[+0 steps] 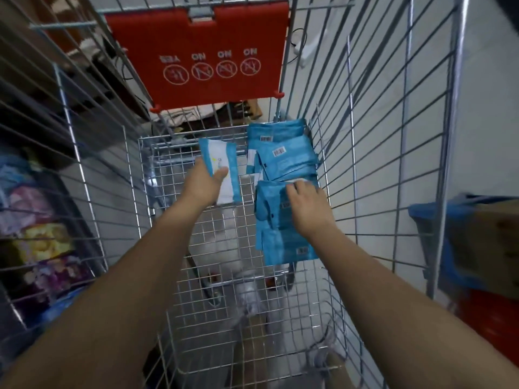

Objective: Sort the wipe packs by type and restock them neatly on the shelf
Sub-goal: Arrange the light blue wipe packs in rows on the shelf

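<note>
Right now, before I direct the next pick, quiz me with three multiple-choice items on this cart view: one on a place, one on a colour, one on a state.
1. Where in the cart do the blue packs lie?
A) along its right side
B) along its left side
C) on the floor outside it

2. What colour is the plastic flap at the cart's far end?
A) green
B) red
C) yellow

3. What is the left hand doing?
A) gripping the cart's rim
B) hanging empty
C) holding a blue-and-white pack

Answers:
1 A, the pile sits against the right wire wall.
2 B, the flap with white symbols is red.
3 C, its thumb lies across the pack's face.
</note>
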`<action>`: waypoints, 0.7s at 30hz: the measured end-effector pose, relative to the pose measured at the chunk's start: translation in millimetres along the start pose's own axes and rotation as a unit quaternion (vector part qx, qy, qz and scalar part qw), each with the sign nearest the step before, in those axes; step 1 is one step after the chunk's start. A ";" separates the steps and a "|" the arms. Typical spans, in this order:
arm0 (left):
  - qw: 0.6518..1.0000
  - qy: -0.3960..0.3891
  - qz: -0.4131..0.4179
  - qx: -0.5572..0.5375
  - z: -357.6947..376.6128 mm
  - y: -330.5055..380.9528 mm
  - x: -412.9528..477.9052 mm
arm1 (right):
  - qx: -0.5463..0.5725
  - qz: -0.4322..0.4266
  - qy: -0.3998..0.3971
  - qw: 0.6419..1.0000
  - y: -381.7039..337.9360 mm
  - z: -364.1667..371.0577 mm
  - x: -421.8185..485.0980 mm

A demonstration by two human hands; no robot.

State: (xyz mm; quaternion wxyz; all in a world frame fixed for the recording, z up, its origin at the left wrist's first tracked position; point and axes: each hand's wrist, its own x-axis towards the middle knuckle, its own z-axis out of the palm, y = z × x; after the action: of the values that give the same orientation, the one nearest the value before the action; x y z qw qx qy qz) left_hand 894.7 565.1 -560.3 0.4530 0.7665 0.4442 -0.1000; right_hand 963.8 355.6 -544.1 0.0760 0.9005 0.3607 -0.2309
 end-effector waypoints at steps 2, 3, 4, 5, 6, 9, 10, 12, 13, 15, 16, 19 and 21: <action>0.997 0.026 -0.011 -0.073 -10.4 1.4 -18.7 | -0.043 -0.015 -0.025 0.999 -4.8 4.4 1.9; 0.996 0.032 -0.011 -0.087 -15.1 0.4 -26.1 | -0.058 -0.019 -0.033 0.998 -7.1 3.2 1.8; 0.994 0.029 -0.008 -0.105 -19.7 0.3 -34.5 | -0.075 -0.030 -0.043 0.996 -8.6 1.2 1.8; 0.992 0.022 -0.009 -0.122 -24.8 -0.4 -41.8 | -0.097 -0.045 -0.049 0.993 -9.7 -1.6 -0.4; 0.990 0.013 -0.011 -0.140 -30.8 3.0 -50.8 | -0.112 -0.059 -0.054 0.990 -9.9 -5.1 -3.1; 0.981 -0.017 -0.025 -0.189 -50.1 18.6 -81.7 | -0.078 -0.059 -0.037 0.995 -12.9 -29.6 -17.7; 0.979 -0.027 -0.021 -0.199 -57.6 26.4 -96.0 | -0.011 -0.039 -0.018 0.999 -15.4 -39.7 -23.7; 0.975 -0.041 -0.003 -0.218 -73.0 39.9 -123.9 | 0.225 0.029 0.026 0.974 -22.4 -59.2 -34.1; 0.973 -0.040 0.007 -0.225 -81.9 44.8 -138.6 | 0.361 0.068 0.024 0.930 -27.1 -72.1 -40.9; 0.970 -0.023 0.028 -0.242 -100.1 54.1 -173.9 | 0.578 0.103 -0.022 0.810 -36.7 -101.0 -56.7; 0.967 -0.009 0.043 -0.250 -109.6 57.9 -192.8 | 0.640 0.099 -0.058 0.760 -41.4 -116.0 -65.6; 0.960 0.038 0.057 -0.273 -135.3 70.6 -258.2 | 0.746 0.034 -0.167 0.644 -58.1 -164.4 -98.8; 0.957 0.083 0.060 -0.271 -149.2 74.0 -304.1 | 0.771 -0.015 -0.219 0.598 -71.6 -192.5 -131.6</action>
State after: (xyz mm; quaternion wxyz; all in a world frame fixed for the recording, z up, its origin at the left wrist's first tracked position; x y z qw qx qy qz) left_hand 736.6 488.1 -261.4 0.6105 0.6457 0.4440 0.1150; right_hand 900.9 385.3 -310.2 -0.5728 0.5413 0.0346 -0.6146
